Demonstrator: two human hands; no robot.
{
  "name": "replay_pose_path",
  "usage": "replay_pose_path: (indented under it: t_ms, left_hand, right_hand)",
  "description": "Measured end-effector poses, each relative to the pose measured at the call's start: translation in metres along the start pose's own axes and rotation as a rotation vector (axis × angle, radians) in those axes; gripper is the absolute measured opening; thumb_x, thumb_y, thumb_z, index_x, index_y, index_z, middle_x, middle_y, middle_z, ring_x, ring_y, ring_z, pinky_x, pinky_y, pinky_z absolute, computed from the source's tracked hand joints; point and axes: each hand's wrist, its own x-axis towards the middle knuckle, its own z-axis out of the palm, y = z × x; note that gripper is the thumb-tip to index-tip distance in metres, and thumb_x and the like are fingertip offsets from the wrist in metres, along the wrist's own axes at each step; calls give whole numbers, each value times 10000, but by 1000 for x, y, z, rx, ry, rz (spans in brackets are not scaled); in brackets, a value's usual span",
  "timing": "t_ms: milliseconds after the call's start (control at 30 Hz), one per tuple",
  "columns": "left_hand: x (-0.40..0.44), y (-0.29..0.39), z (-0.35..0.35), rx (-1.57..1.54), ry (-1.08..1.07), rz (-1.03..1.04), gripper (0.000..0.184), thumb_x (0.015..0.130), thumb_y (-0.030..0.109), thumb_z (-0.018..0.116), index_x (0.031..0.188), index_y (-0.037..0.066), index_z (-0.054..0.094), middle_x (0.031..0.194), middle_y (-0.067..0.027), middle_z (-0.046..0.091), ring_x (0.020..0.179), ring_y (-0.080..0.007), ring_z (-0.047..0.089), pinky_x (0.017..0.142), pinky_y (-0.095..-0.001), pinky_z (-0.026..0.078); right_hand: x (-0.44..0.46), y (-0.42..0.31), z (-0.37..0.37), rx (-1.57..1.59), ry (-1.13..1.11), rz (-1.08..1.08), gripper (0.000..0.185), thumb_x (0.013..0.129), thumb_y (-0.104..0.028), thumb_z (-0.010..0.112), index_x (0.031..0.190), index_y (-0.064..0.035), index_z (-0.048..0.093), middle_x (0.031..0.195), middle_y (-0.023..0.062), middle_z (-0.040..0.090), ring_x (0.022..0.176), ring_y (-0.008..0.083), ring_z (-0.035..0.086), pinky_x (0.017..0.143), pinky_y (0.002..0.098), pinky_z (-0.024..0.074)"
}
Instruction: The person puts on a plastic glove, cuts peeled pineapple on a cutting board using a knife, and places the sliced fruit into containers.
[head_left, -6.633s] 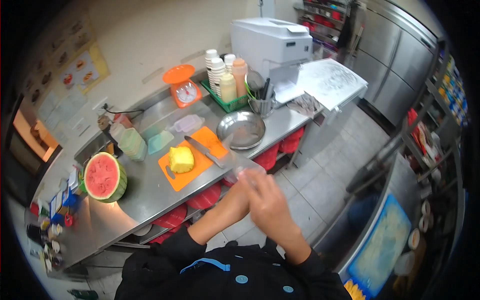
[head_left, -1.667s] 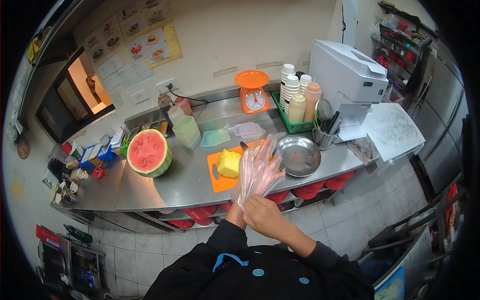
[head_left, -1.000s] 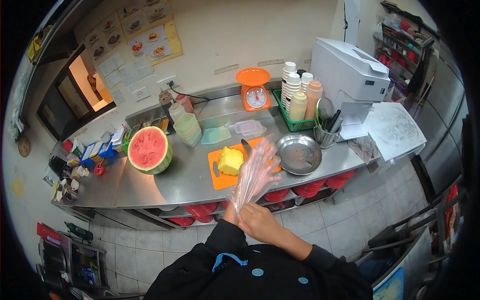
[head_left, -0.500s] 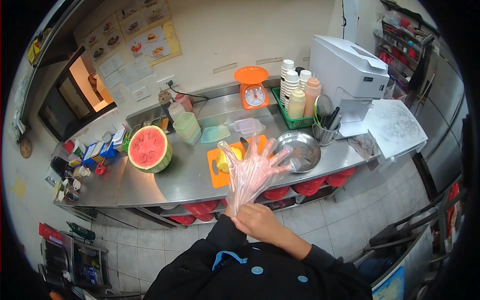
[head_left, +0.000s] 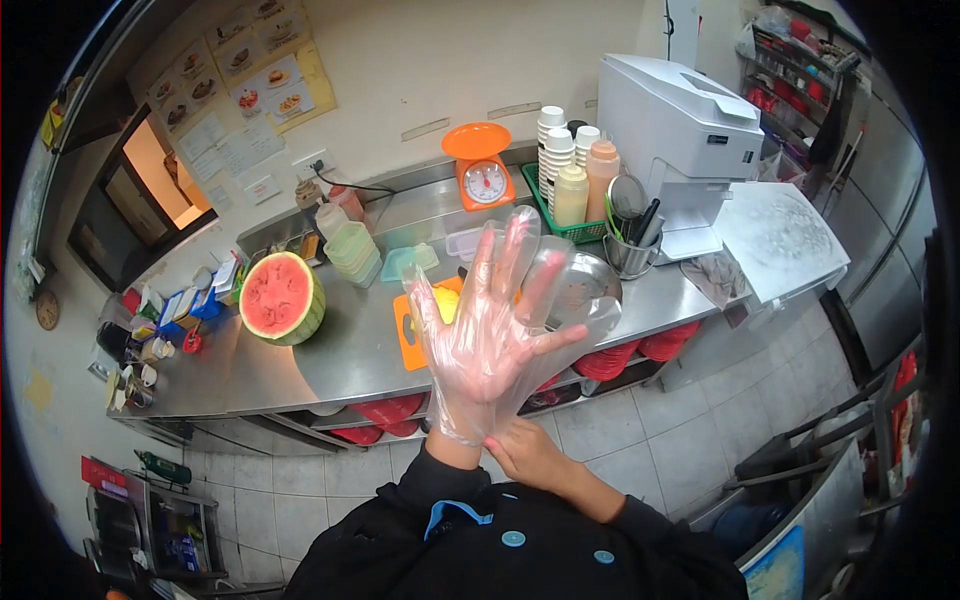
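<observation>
A clear plastic glove (head_left: 470, 385) covers my left hand (head_left: 490, 340), which is raised with its fingers spread wide. At the left wrist, my right hand (head_left: 528, 453) pinches the glove's cuff. Behind the gloved hand on the steel counter lies an orange cutting board (head_left: 409, 345) with a yellow block of fruit (head_left: 446, 300), both partly hidden. The knife on the board is almost fully covered by the hand. A round metal pan (head_left: 597, 285) shows partly behind the fingers. To the left sits a cut watermelon (head_left: 278, 296), red face up.
On the steel counter (head_left: 350, 385) stand an orange scale (head_left: 483, 180), stacked plastic containers (head_left: 352, 250), a green basket (head_left: 575, 232) with cups and bottles, and a utensil pot (head_left: 630, 257). A white machine (head_left: 680, 130) is at the right; red items (head_left: 605, 362) fill the shelf below.
The glove, held in my right hand at first, is now on my left hand. That hand has come up closer to the camera with its fingers spread, covering more of the board and pan.
</observation>
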Motion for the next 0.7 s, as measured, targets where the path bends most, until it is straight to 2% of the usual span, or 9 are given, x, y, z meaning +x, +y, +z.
replay_pose_path:
  t_ms: [133,200,267,300,400,433,500,600,700]
  left_hand:
    - [1,-9,12,-414,-3,66,995,750,896,184,1537,304,44,1610,-88,16,1416,-511,105,981,-816,168]
    - [-2,-12,13,-427,30,-71,1002,725,913,161,1532,336,20,1608,-96,-28,1421,-511,71,980,-822,137]
    - [-6,-21,13,-216,19,-154,1005,707,925,157,1526,363,0,1607,-91,-59,1425,-510,39,988,-818,117]
    - [-8,-27,13,1,-3,-195,1007,697,931,162,1522,379,-12,1607,-83,-76,1427,-509,18,996,-812,106]
    - [-24,-51,7,102,132,-211,1021,686,938,168,1523,377,-2,1606,-90,-86,1431,-497,-24,1034,-781,77]
    - [-28,-56,5,114,225,-220,1016,688,936,166,1523,380,5,1605,-94,-89,1433,-494,-35,1037,-778,64]
    - [-36,-51,2,-31,191,-133,1013,688,939,172,1523,387,19,1605,-100,-87,1433,-490,-52,1046,-767,60]
    - [-43,-33,6,129,119,-192,1024,674,950,189,1515,407,-23,1600,-113,-106,1402,-550,-84,1047,-763,75]
    - [-48,-14,12,98,65,-239,1008,691,941,208,1512,411,-42,1596,-130,-116,1391,-574,-65,1044,-762,97]
  right_hand:
    - [-9,2,-30,205,-270,229,307,943,-262,574,1035,28,616,956,198,636,911,355,616,764,396,502]
    - [-12,13,-50,299,-405,361,369,950,-327,572,1066,22,608,977,177,640,926,325,626,769,384,502]
    - [-16,27,-64,891,-82,333,530,924,-450,591,1176,16,565,1099,111,619,1019,238,605,811,350,479]
    - [-17,24,-67,990,104,387,568,927,-445,594,1254,12,514,1172,69,559,1079,194,550,857,344,447]
    - [-27,24,-73,678,9,441,502,938,-320,592,1287,27,492,1239,121,535,1137,234,532,924,361,431]
    - [-30,24,-68,322,56,176,470,931,-265,589,1285,28,491,1260,150,520,1155,257,524,927,370,434]
    - [-32,26,-57,-17,103,-94,442,923,-209,585,1284,28,490,1280,180,506,1173,280,516,929,379,436]
    - [-23,31,-48,100,96,-164,434,901,-158,591,1280,29,491,1324,215,476,1192,328,500,927,407,439]
    - [20,7,-46,572,-117,270,372,897,-119,560,1246,1,512,1254,209,519,1124,374,522,907,436,437]
